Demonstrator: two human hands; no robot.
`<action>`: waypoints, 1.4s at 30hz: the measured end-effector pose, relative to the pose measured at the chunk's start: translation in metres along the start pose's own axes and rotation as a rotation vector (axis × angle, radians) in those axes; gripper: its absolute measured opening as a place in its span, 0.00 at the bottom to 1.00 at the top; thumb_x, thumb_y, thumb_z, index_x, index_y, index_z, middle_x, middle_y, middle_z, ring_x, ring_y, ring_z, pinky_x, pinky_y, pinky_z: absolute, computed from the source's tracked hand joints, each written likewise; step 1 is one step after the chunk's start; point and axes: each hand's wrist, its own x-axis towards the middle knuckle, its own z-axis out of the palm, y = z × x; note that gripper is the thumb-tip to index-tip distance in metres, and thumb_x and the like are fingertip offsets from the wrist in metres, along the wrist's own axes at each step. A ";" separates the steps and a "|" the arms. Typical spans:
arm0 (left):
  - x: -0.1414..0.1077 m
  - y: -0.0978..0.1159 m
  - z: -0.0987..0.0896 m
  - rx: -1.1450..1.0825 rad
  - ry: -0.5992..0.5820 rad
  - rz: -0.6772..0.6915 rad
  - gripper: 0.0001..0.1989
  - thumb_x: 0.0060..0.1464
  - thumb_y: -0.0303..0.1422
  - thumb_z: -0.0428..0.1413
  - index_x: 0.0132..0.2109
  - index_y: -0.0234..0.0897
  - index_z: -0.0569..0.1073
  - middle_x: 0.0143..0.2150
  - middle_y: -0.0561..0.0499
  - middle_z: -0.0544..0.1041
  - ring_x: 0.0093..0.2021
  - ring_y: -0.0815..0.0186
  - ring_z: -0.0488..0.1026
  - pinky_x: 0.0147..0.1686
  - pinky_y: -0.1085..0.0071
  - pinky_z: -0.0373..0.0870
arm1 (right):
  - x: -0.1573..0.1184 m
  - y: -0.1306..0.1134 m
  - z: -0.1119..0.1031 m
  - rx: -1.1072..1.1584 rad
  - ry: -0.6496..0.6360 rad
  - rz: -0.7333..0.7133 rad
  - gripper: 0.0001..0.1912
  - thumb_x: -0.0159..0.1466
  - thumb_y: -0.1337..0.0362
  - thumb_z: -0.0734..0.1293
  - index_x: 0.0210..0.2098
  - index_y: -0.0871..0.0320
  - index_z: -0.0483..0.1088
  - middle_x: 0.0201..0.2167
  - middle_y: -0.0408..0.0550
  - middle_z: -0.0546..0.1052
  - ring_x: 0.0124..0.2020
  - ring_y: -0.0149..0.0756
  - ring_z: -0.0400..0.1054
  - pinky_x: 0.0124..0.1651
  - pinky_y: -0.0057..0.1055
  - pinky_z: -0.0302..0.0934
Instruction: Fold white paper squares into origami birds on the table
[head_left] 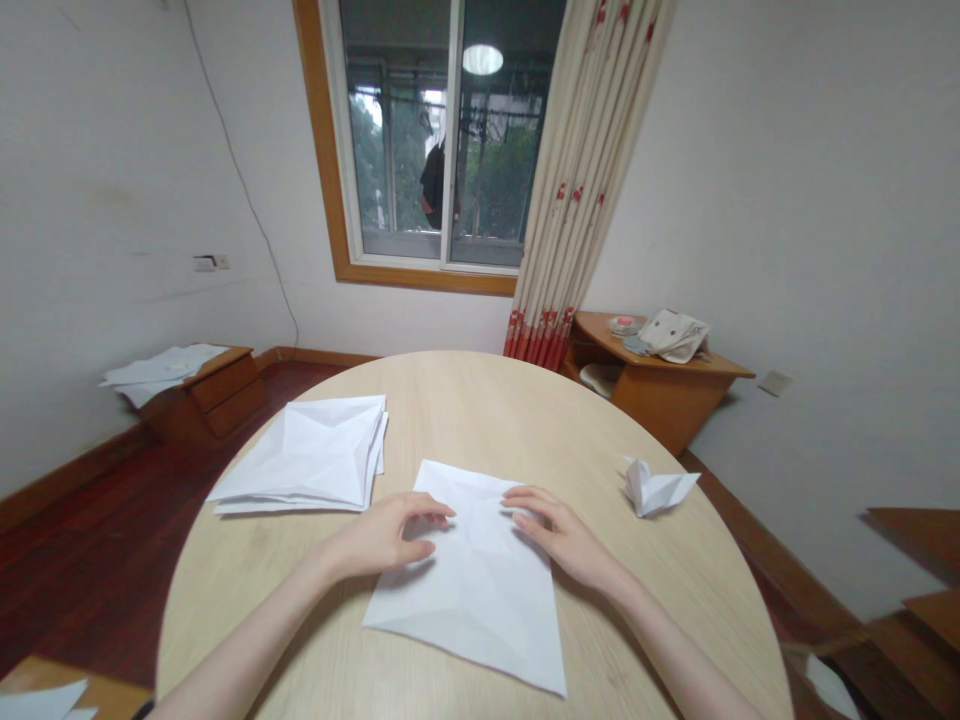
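Note:
A creased white sheet of paper (pixel 480 600) lies in front of me on the round table. Over its left side hovers my left hand (pixel 397 530), thumb and fingers apart and nothing between them. My right hand (pixel 551 530) is at the sheet's right edge, its fingers spread above the paper, also holding nothing. Whether any fingertip touches the sheet, I cannot tell. A stack of creased white sheets (pixel 315 445) sits beyond my left hand. To the right of my right hand stands a folded paper figure (pixel 656 490), perhaps a bird.
The pale wooden round table (pixel 465 400) has a curved edge all round. Behind it on the left is a small drawer cabinet (pixel 225 390) with papers on top. A wooden corner desk (pixel 667 390) holding a cloth bag (pixel 675 335) stands at the back right, beside a curtain (pixel 577 180).

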 end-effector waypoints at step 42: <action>0.007 -0.023 0.030 0.386 0.021 0.185 0.17 0.62 0.29 0.52 0.56 0.45 0.71 0.59 0.47 0.69 0.57 0.59 0.66 0.58 0.61 0.60 | -0.004 -0.012 0.006 -0.448 -0.270 -0.118 0.17 0.67 0.62 0.60 0.53 0.48 0.71 0.59 0.45 0.68 0.61 0.45 0.59 0.62 0.48 0.53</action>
